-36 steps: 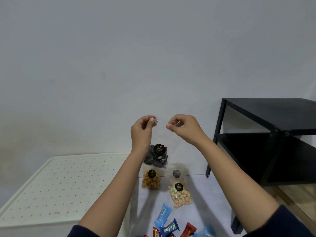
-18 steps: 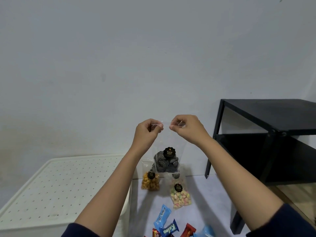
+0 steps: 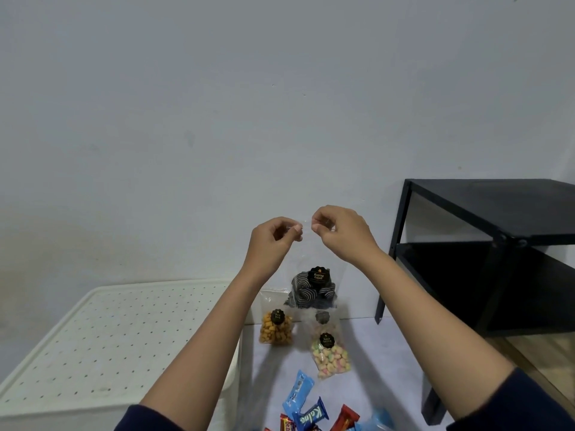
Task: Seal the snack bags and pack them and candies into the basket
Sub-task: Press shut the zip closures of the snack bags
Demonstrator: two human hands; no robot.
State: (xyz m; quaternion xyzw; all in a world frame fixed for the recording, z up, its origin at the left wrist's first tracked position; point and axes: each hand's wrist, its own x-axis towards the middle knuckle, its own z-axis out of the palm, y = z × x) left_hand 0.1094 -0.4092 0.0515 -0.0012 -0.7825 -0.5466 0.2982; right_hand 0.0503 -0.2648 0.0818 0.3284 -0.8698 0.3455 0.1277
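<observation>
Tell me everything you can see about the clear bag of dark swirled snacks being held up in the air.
The clear plastic bag of dark striped swirl snacks hangs upright in the air, pinched at its top edge by the left hand and the right hand, one at each upper corner. The snacks sit bunched at the bottom; the upper part looks empty. A round black sticker with gold lettering is on its front. It hangs in front of the wall, above the other snack bags. Whether the top is sealed cannot be told.

Below the left hand (image 3: 275, 241), the frame's bottom edge is cutting off the candies (image 3: 306, 415); a third bag's (image 3: 322, 320) label is reading too blurred.
</observation>
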